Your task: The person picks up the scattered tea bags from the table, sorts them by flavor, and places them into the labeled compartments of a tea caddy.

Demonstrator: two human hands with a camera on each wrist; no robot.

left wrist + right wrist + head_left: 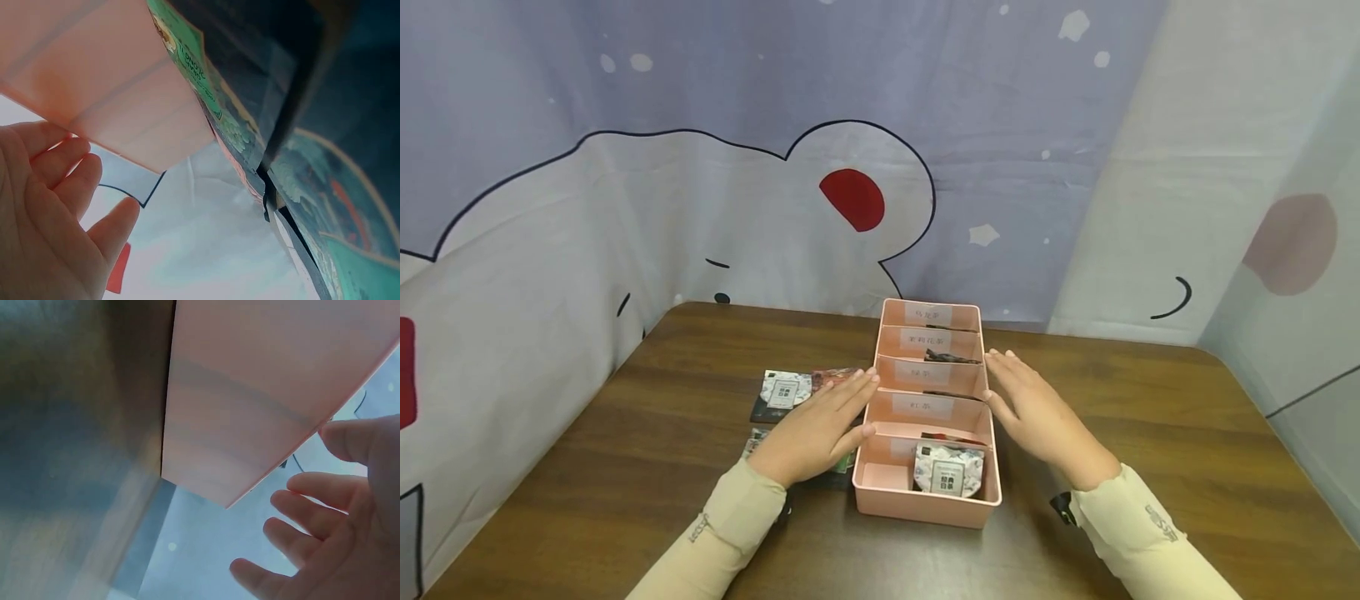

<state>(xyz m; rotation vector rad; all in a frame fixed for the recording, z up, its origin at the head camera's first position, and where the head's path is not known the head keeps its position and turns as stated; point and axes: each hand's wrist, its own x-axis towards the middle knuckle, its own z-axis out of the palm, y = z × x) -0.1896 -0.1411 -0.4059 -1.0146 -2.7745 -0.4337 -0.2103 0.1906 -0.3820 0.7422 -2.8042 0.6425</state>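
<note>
A pink divided box (917,507) stands lengthwise on the table, with a white label on the back wall of each compartment. In its nearest compartment, a white-and-grey tea sachet (950,471) leans upright. Dark sachet edges show in compartments farther back, and a red one (953,438) in the second nearest. My left hand (816,429) is at the box's left rim, fingers straight, fingertips at or touching it. On the opposite side my right hand (1045,412) has its fingers extended beside the right rim; its thumb (347,440) appears to touch that rim. Neither hand grips anything.
Left of the box lie several sachets, among them a white-and-black one (782,392), a reddish one (833,377) and green ones (200,75), partly hidden under my left hand and arm. A patterned curtain (760,217) hangs behind the wooden table (1150,417).
</note>
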